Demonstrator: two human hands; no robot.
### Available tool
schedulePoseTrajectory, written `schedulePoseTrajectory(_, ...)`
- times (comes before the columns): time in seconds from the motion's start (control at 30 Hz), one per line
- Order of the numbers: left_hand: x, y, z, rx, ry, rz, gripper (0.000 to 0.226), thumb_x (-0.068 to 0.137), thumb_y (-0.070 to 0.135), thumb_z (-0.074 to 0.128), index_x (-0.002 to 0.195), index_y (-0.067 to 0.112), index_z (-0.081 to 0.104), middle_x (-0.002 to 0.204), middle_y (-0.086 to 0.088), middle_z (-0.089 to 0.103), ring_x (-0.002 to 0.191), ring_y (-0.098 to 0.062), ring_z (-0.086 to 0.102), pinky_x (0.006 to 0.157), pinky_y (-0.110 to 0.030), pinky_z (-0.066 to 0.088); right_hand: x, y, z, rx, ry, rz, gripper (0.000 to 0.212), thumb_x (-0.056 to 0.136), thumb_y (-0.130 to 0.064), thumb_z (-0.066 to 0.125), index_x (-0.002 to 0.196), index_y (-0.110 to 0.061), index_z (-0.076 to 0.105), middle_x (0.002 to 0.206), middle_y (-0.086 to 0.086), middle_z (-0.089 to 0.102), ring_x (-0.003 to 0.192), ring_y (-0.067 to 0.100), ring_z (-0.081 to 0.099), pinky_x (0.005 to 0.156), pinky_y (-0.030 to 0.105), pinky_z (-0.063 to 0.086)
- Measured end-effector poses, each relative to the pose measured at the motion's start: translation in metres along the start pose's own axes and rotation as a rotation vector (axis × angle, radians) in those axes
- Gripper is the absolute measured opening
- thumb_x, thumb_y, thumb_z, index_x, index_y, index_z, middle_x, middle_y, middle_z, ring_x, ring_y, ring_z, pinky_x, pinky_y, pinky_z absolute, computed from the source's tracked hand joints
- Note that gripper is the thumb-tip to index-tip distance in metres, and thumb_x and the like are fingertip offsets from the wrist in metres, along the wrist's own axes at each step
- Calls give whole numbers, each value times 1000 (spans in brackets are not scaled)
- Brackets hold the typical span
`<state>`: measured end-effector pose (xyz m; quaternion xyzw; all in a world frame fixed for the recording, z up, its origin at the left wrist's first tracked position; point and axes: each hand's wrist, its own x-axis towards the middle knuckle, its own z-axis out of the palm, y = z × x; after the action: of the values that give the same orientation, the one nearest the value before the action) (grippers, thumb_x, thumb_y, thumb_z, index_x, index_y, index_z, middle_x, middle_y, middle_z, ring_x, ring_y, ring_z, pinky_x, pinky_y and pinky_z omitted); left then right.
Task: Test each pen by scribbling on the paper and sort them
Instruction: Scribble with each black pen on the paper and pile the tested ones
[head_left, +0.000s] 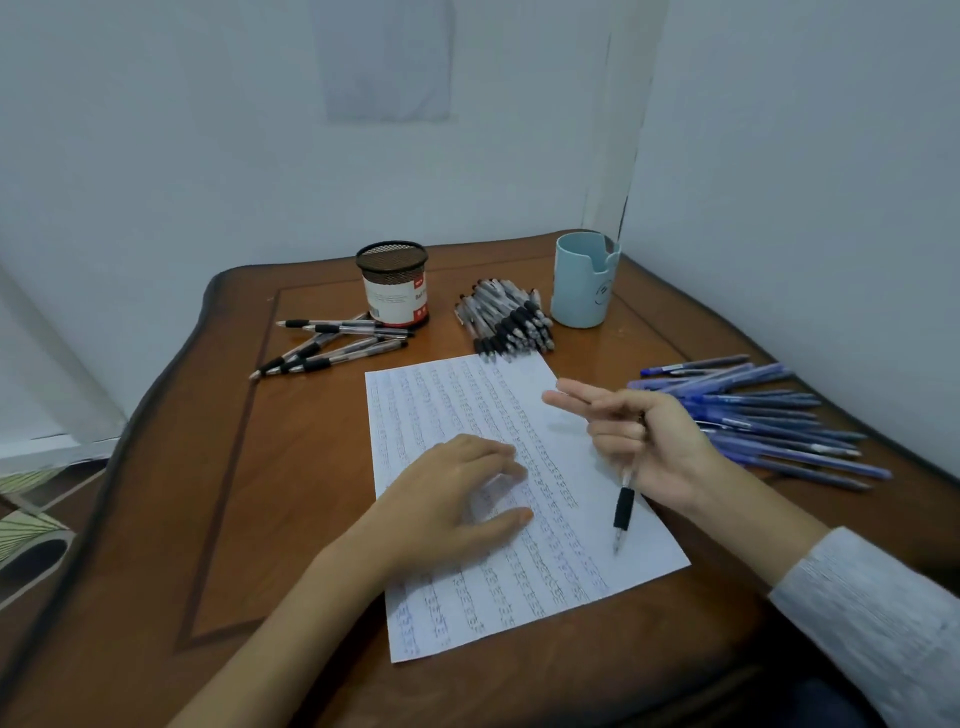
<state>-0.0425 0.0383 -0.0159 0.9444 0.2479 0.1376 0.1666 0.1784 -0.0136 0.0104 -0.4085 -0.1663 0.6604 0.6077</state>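
Note:
A white sheet of paper (467, 405) covered in rows of scribbles lies in the middle of the wooden table (208, 467). My left hand (457, 493) rests flat on the sheet, fingers spread. My right hand (649, 441) holds a clear pen with a black grip (623, 509) above the sheet's right side. The pen's tip points down toward me, and the index and middle fingers stretch out. Several black-grip pens (332, 343) lie loose at the back left. A dense heap of the same pens (506, 322) sits behind the paper. Several blue pens (769, 421) lie at the right.
A black mesh pen cup with a red-and-white label (395, 286) stands at the back left. A pale blue holder (582, 280) stands at the back right corner. White walls close in behind and to the right of the table.

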Motion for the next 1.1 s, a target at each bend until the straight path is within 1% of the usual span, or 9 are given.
schedulePoseTrajectory(0.1, -1, 4, 0, -1, -50, 25, 55, 87, 63, 48, 132, 33, 52, 143, 17, 42, 129, 5, 32, 108, -18, 27, -7, 1, -10, -68, -85, 49, 52, 95, -31, 33, 119, 3, 64, 108, 19, 70, 65, 19, 61, 58, 25, 51)
schedulePoseTrajectory(0.23, -1, 6, -1, -27, -83, 6, 53, 87, 62, 51, 133, 36, 50, 145, 20, 38, 130, 7, 29, 109, -18, 26, -10, -2, -14, -211, -28, 31, 62, 96, -49, 35, 95, -3, 77, 56, 7, 59, 42, 9, 44, 35, 16, 28)
schedulePoseTrajectory(0.37, -1, 6, -1, -24, -87, 6, 54, 87, 63, 51, 133, 36, 50, 145, 21, 38, 130, 9, 29, 107, -13, 23, -12, 7, -11, -270, 8, -68, 26, 80, -33, 65, 71, -9, 67, 47, -1, 49, 33, 3, 36, 30, 11, 27)
schedulePoseTrajectory(0.43, -2, 6, -1, -29, -88, 0, 54, 86, 63, 51, 133, 36, 50, 144, 21, 38, 129, 10, 29, 105, -9, 20, -11, 12, -13, -254, -15, -96, 30, 83, -30, 65, 59, -13, 57, 41, -2, 43, 28, 3, 30, 27, 12, 21)
schedulePoseTrajectory(0.5, -2, 6, -1, -35, -87, 1, 54, 86, 64, 51, 132, 36, 51, 143, 21, 39, 129, 10, 29, 104, -8, 20, -11, 13, -16, -174, -16, -98, 32, 88, -32, 59, 63, -11, 56, 41, 2, 45, 28, 6, 32, 26, 13, 22)
schedulePoseTrajectory(0.6, -2, 5, -1, -40, -95, 3, 58, 84, 69, 47, 131, 37, 52, 142, 21, 41, 128, 10, 31, 103, -7, 20, -12, 13, -16, -165, -49, -130, 37, 95, -32, 45, 86, -6, 71, 57, 12, 61, 42, 11, 49, 37, 16, 39)
schedulePoseTrajectory(0.67, -2, 5, -1, -39, -96, -2, 59, 82, 70, 46, 131, 37, 52, 142, 21, 41, 128, 10, 31, 103, -8, 20, -12, 17, -14, -242, -86, -155, 43, 98, -34, 42, 102, 1, 68, 70, 16, 66, 52, 13, 56, 47, 19, 47)
schedulePoseTrajectory(0.87, -1, 5, 0, -49, -105, -10, 63, 80, 74, 42, 130, 38, 52, 142, 21, 41, 128, 10, 31, 106, -14, 24, -18, 31, -7, -639, 106, -420, 40, 84, -37, 66, 67, -2, 57, 45, 8, 54, 28, 11, 37, 31, 14, 25)
schedulePoseTrajectory(1.1, -1, 5, 0, -57, -103, -12, 63, 79, 74, 41, 130, 38, 52, 142, 22, 41, 128, 10, 31, 107, -16, 25, -16, 38, -11, -800, 197, -617, 49, 82, -20, 75, 52, -3, 41, 41, 14, 45, 29, 20, 41, 33, 19, 31)
